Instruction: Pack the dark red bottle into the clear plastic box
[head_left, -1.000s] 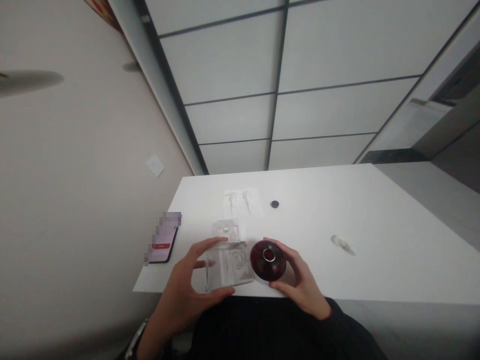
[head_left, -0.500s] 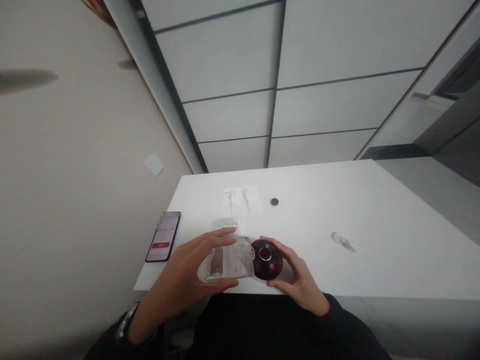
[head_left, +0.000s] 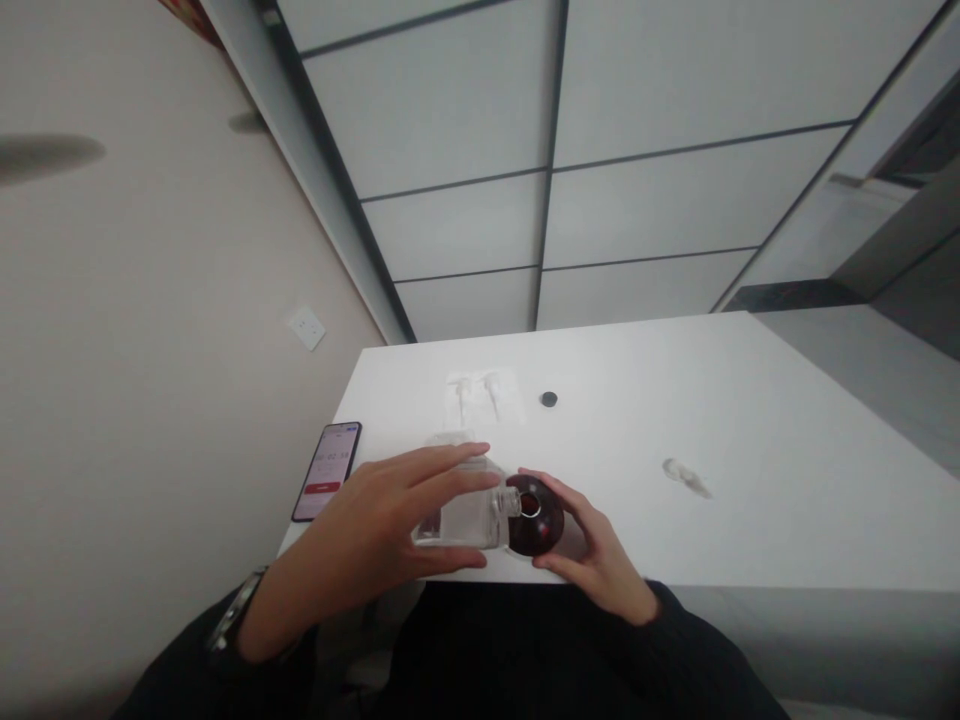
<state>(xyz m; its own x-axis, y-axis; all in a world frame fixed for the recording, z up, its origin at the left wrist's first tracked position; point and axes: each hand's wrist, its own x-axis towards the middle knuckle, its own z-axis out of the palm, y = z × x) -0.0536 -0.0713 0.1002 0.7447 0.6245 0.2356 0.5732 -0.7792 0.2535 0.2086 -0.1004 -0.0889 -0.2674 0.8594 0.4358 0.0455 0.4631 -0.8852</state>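
btl (head_left: 465,522): clear, glossy | vase (head_left: 541,530): glossy | tbl (head_left: 637,400): smth | slv (head_left: 701,645): matt cloth

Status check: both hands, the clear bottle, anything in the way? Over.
Left hand gripping clear bottle, tilted sideways. Right hand around dark red vessel. Bottle's neck at vessel's opening, nothing seen blocking. Liquid flow: can't tell.

A clear square-sided bottle (head_left: 466,524) is positioned left of a dark-red rounded vessel (head_left: 544,530); on the white rectangular table (head_left: 757,530), a black rectangular phone (head_left: 327,472) is set farther left, a dark round disc (head_left: 549,399) behind.
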